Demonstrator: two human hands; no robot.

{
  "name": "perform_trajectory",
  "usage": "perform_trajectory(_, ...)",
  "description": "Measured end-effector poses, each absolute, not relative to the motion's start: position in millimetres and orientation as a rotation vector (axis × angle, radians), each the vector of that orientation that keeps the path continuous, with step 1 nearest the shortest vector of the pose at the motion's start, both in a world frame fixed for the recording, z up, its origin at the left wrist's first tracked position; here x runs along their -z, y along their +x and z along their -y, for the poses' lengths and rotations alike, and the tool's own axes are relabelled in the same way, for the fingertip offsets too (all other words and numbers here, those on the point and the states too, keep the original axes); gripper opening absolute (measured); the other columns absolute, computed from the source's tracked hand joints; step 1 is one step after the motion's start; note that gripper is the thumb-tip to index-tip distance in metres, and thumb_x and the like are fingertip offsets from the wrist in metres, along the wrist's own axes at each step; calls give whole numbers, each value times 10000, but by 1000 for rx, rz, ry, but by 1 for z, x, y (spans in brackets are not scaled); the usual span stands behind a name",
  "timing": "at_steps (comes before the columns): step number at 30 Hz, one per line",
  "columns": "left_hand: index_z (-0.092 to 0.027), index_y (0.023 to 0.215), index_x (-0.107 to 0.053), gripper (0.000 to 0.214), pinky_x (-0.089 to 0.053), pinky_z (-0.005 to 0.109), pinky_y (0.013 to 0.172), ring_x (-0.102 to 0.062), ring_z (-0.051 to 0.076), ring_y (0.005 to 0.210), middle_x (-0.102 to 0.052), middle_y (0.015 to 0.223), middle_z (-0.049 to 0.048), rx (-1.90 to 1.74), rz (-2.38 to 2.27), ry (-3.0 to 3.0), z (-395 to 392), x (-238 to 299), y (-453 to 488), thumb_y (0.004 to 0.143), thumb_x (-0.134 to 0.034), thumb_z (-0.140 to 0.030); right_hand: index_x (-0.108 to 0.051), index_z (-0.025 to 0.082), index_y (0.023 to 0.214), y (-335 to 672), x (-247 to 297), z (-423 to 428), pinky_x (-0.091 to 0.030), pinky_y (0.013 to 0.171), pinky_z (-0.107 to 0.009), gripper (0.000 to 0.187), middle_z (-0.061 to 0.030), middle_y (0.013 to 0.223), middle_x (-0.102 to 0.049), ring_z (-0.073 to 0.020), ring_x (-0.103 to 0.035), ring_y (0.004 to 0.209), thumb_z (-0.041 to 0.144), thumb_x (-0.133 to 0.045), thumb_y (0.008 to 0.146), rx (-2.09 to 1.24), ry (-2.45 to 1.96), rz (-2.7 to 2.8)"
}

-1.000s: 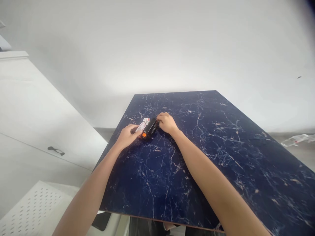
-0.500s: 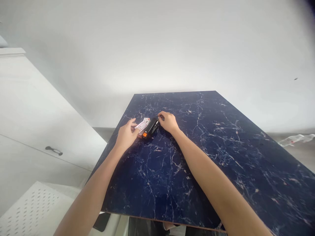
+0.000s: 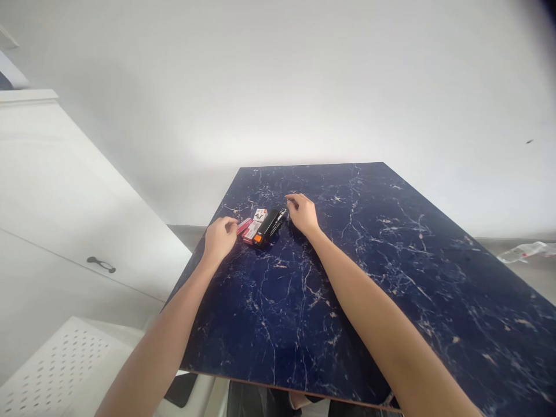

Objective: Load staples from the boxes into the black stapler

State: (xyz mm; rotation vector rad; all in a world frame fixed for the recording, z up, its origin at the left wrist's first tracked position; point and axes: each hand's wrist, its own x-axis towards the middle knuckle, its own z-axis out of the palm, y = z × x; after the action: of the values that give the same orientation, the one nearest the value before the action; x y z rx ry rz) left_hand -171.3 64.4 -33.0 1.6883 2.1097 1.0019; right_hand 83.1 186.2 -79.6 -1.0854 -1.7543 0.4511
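Note:
A black stapler [image 3: 268, 223] with an orange end lies on the dark blue marbled tabletop [image 3: 347, 278] near its far left corner. Two small red and white boxes [image 3: 251, 227] lie side by side against the stapler's left side. My left hand [image 3: 220, 238] rests on the table just left of the boxes, fingers curled, its fingertips at the nearest red box. My right hand [image 3: 303, 212] sits just right of the stapler's far end, fingers bent, nothing visibly in it.
A white cabinet [image 3: 56, 214] with a dark handle [image 3: 101, 264] stands to the left of the table. A white perforated surface [image 3: 56, 365] lies below at the left. A clear plastic bottle [image 3: 525, 250] lies on the floor at the far right.
My left hand has drawn back off the boxes, which now lie uncovered beside the stapler. My right hand has slipped back from the stapler's end.

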Motion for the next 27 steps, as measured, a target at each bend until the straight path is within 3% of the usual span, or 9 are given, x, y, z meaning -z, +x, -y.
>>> perform_trajectory(6,-229,923,-795,351,-439,314,691,-646,212,745,-684,934,80,-548,-2129,2019,-56,16,-151,913,-594,-517,-746,200,931,86,76,-188,-544,882,-349,147,-59,1031,-764,-217,-734,871,226,-638,834,-726,-1226,1541)
perform_trajectory(12,-239,1091,-775,348,-446,313,677,-711,285,865,-754,991,98,-333,-2044,1986,-54,9,-148,933,-577,-478,-766,213,883,90,78,-192,-543,902,-373,130,-58,970,-782,-239,-738,903,295,-692,815,-813,-1300,1464)
perform_trajectory(19,-240,1052,-737,229,-544,357,851,-720,257,957,-775,1075,57,-952,-1883,1743,-56,17,-150,846,-694,-330,-774,208,950,95,77,-193,-541,917,-387,204,-58,935,-788,-255,-739,932,299,-719,775,-940,-1331,1335)
perform_trajectory(23,-194,1159,-722,388,-590,409,948,-705,282,1111,-740,1212,97,-1270,-1505,1246,-60,22,-148,796,-773,-321,-774,203,967,97,77,-177,-550,915,-389,266,-58,931,-785,-250,-741,906,385,-709,783,-1022,-1282,1280)
perform_trajectory(27,-173,1257,-709,478,-523,445,1117,-647,307,1263,-694,1330,117,-1319,-1203,1011,-60,16,-145,795,-806,-250,-766,195,943,107,80,-140,-561,885,-375,278,-58,892,-778,-238,-735,861,387,-757,741,-1111,-1229,1282)
